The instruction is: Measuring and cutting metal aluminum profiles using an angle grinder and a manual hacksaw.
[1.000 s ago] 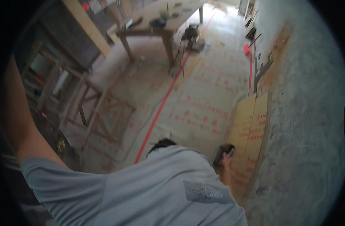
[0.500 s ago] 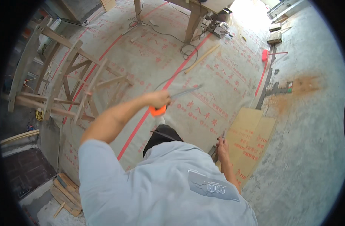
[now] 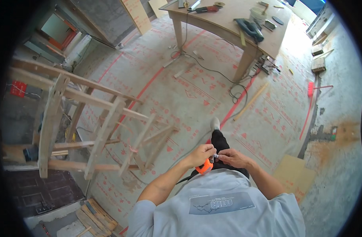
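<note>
My left hand [image 3: 200,155] is closed around an orange tape measure [image 3: 205,167], held in front of my waist. Close beside it, my right hand [image 3: 233,158] pinches a small pale, pen-like thing [image 3: 216,156] whose exact kind I cannot make out. The fingertips of both hands nearly meet at it. No drawn-out blade shows on the tape measure. Below the hands are my grey T-shirt and dark trousers, with one light shoe [image 3: 215,123] stepping forward on the floor sheet.
A wooden trestle frame [image 3: 105,136] stands to the left. Ahead is a workbench [image 3: 212,19] with power tools, a cable trailing from it across the printed floor sheet [image 3: 189,126]. A yellowish panel [image 3: 293,175] lies at right, near a red broom [image 3: 310,89] by the wall.
Both hands have come together at my waist. The left hand was stretched out with a long grey blade beside the tape measure; the right hand was over the yellowish panel. My view has shifted.
</note>
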{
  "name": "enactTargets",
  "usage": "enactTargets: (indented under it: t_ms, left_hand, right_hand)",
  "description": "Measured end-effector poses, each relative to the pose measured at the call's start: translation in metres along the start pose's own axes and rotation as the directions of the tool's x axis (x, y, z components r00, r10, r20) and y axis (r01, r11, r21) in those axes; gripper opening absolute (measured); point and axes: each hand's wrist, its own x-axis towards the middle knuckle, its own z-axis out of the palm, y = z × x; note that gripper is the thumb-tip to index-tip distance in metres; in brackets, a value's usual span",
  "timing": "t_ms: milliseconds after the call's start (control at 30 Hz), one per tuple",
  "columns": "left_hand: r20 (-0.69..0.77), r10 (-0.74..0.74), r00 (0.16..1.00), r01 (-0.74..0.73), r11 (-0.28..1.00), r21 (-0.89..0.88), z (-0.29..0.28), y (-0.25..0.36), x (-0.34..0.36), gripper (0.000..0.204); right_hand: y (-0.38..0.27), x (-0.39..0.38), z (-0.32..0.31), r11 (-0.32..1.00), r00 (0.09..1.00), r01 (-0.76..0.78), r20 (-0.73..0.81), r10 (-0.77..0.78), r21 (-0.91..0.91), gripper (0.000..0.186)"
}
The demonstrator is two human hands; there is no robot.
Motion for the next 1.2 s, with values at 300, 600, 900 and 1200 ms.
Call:
enactTargets:
  t_ms: [300,600,900,1200]
  left_hand:
    - [-0.033,-0.037,0.999,0.045,0.960,0.277,-0.204,0.115,0.140,0.048]
    - [-0.642,-0.038,0.766,-0.171,0.950,-0.260,-0.450,0.212,0.111,0.039]
    - [-0.532,0.207,0.821,-0.530,0.625,-0.573,-0.656,0.303,0.250,0.031]
    - [-0.401,0.191,0.896,-0.387,0.777,-0.496,-0.887,0.438,0.270,0.036]
  right_hand:
    - [-0.128,0.215,-0.175,0.698,0.897,0.428,0.175,-0.406,-0.574,0.021]
    - [-0.348,0.368,-0.360,0.529,0.867,0.330,0.029,-0.498,-0.781,0.014]
    - [-0.493,0.706,-0.261,0.788,0.867,0.470,-0.040,-0.497,0.398,0.019]
    - [-0.664,0.871,-0.287,0.646,0.890,0.455,-0.323,-0.320,0.613,0.026]
